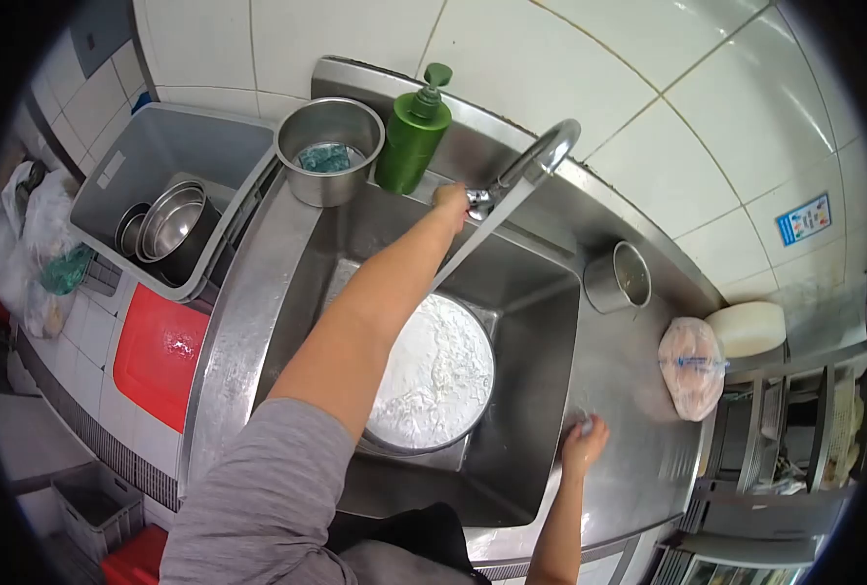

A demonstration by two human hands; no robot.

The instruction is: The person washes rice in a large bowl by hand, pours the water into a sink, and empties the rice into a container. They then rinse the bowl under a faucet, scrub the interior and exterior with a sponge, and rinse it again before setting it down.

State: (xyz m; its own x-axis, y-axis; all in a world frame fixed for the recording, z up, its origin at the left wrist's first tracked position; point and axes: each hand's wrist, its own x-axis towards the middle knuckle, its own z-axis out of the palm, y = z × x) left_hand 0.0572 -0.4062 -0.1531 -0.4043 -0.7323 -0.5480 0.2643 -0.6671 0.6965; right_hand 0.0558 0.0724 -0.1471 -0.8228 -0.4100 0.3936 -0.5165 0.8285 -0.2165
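My left hand (450, 207) reaches across the sink (526, 390) and is closed around the handle of the tap (551, 146). A stream of water (492, 222) runs from the spout toward a large round pot (432, 448) in the sink. White, foamy-looking stuff (443, 370) fills the pot up to its rim; my left forearm covers part of it. Over the metal counter, just right of the sink, my right hand (584, 448) has its fingers closed around a small, pale, see-through thing whose kind I cannot make out.
Behind the sink stand a green pump bottle (414, 141) and a steel pot (326, 180) with a teal scrubber (324, 158). A steel container (617, 278) and a bagged pinkish item (692, 370) are on the right. A grey bin (102, 210) holds metal pots at left.
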